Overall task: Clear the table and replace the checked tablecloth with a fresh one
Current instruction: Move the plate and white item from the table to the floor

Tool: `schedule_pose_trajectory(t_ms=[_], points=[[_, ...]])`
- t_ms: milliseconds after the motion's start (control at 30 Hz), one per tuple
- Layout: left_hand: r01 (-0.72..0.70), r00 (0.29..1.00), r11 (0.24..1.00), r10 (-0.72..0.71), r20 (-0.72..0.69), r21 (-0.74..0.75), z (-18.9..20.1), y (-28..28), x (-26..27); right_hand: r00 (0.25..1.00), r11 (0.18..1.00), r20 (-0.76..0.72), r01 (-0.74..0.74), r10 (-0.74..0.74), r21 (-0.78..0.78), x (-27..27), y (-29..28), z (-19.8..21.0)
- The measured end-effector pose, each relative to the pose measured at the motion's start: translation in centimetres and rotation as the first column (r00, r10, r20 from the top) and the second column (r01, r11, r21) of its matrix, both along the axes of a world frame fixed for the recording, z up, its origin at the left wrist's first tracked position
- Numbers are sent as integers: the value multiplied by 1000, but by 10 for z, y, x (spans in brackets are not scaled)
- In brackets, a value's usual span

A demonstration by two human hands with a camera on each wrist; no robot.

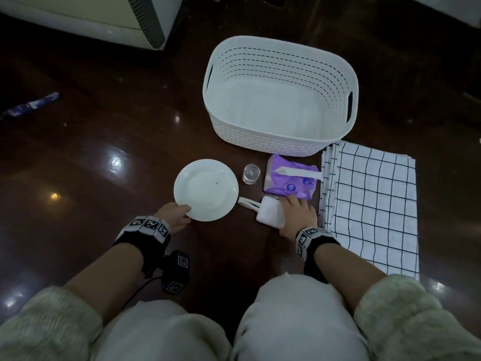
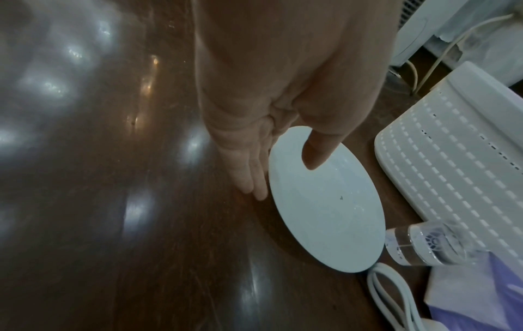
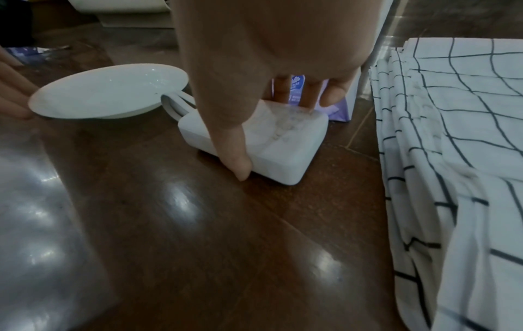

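Left hand (image 1: 175,216): plate (image 1: 206,190) rim is pinched.
Right hand (image 1: 296,212): charger (image 1: 269,214) is clasped.
Basket (image 1: 279,140): straight ahead, nearer the right.

Both hands (image 1: 175,214) (image 1: 296,213) low — fingers curled, gripping.

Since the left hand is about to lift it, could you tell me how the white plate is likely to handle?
The white plate looks glazed and rigid, so probably slippery and breakable if dropped. The left hand holds only its near rim, thumb on top, so it may tilt. It looks empty, likely light.
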State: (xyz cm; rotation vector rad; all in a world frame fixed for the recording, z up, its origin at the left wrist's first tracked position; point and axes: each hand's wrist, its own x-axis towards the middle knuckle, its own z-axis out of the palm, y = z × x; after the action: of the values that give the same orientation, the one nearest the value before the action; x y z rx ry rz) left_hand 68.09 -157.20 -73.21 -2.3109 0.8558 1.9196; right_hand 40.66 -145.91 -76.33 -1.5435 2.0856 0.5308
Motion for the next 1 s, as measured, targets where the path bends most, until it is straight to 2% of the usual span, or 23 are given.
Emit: schedule_pose_trajectory(t_ms=[167,367,467,533,633,700,767,900,1000], points=[[-1,1000,1000,1,-27,27,-4,-1,3,1000,1000,10,8,-7,-11,1,2,-5],[194,977,981,-196,83,24,-2,-4,2,998,999,55,-3,1,36,-2,0,-4],[370,917,929,-369,152,20,5,-4,4,994,998,113,0,-7,59,-8,-1,2],[511,842,859,-507,186,30,12,-3,5,989,997,145,-28,17,77,-13,-5,10],[547,809,836,-540,232,36,31,-9,5,980,992,176,-102,88,72,-23,-15,29],[579,781,815,-562,274,20,53,-23,3,975,990,186,-133,123,44,-31,-26,50],[589,781,808,-564,267,-16,77,-41,-2,972,987,177,-159,155,7,-42,-37,80],[651,749,742,-592,298,-161,132,-70,-14,982,995,164,-99,97,1,-61,-51,158],[659,748,722,-599,285,-211,206,-66,-29,984,997,174,-42,29,72,-64,-45,233]])
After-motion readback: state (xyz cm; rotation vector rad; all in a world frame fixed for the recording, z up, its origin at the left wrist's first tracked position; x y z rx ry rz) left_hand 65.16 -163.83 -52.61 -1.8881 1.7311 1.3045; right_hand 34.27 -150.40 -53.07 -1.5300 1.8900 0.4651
